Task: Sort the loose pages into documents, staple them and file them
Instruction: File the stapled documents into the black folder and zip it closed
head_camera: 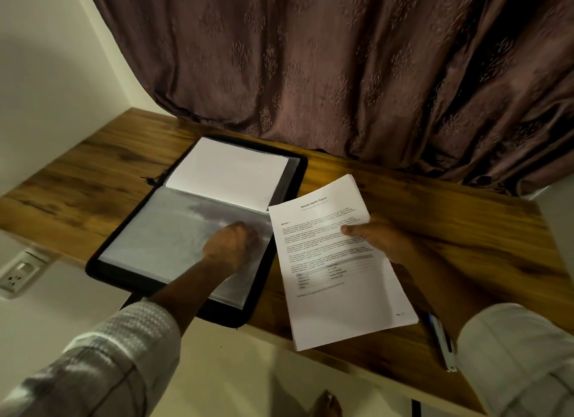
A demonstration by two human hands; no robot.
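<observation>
A black zip folder [102,255] lies open on the wooden desk, showing clear plastic sleeves [161,236]. White pages [230,174] sit in its far half. My left hand [231,244] rests curled on the near sleeve by its right edge; whether it grips the sleeve is unclear. My right hand [377,234] holds a stack of printed pages headed "Sample Health Report" [335,280] just right of the folder, thumb on top. The stack overhangs the desk's near edge. A stapler [442,342] lies at the near right edge, partly under my right sleeve.
The wooden desk [450,230] is narrow, with a brown curtain [310,59] hanging along its far side. A wall socket [18,273] sits at the lower left below the desk. A bare foot [326,404] shows on the floor.
</observation>
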